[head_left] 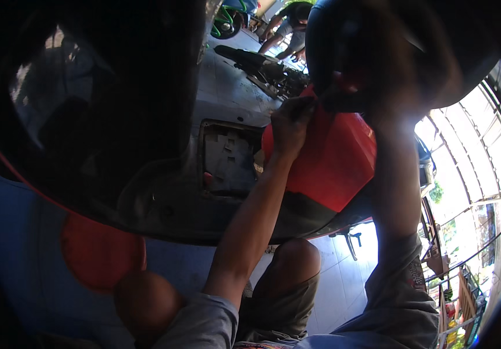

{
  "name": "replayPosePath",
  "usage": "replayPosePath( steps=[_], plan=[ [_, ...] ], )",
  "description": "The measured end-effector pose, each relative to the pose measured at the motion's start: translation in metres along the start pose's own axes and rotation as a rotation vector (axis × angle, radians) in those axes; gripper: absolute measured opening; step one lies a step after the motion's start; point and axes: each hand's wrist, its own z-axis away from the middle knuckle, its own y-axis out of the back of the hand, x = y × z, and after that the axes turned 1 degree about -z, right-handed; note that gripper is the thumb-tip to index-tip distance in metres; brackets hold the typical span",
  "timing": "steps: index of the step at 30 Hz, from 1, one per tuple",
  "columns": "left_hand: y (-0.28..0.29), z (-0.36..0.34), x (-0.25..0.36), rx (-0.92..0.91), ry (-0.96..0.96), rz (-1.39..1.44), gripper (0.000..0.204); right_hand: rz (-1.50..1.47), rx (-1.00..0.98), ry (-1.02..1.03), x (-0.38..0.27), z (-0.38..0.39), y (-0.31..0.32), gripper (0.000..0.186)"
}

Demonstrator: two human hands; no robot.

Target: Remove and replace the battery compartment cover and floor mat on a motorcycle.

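Observation:
Before me is a scooter with dark plastic bodywork (163,215) and a glossy red body panel (343,157). My left hand (294,119) is closed at the panel's upper edge, its fingers pinched together. What they hold, if anything, I cannot make out. Higher up on the right, my right hand (401,78) reaches in beside a large dark rounded part (465,64). Shadow and blur hide its fingers. Between the dark bodywork and the red panel lies an uncovered rectangular recess (227,154) with a grey, dirty inside.
A red round stool-like object (102,250) is at the lower left, by my knee (145,302). A black lever (352,244) sticks out below the panel. Beyond, another person (288,32) bends over a partly dismantled motorcycle (270,72). Bright metal bars (465,145) line the right.

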Motion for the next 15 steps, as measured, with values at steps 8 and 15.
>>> replayPosePath(
  steps=[8,15],
  plan=[
    [0.000,0.003,0.003,0.071,-0.271,-0.135,0.023,0.204,-0.122,0.033,0.046,-0.058,-0.067,0.017],
    [-0.009,0.004,-0.002,0.160,-0.363,-0.187,0.019,0.247,-0.374,0.472,0.086,-0.065,-0.076,0.023]
  ],
)
